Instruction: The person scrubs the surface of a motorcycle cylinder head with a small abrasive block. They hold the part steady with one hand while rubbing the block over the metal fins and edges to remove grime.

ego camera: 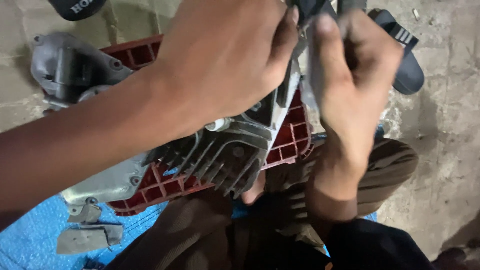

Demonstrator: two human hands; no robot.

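Both the left hand [225, 60] and right hand [355, 75] pinch a grey flat part [311, 80] at the finned engine's [220, 155] one o'clock edge.

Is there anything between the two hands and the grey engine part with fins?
Nothing visible. The left hand lies directly on top of the finned engine part, and the right hand grips a grey piece at its upper edge.
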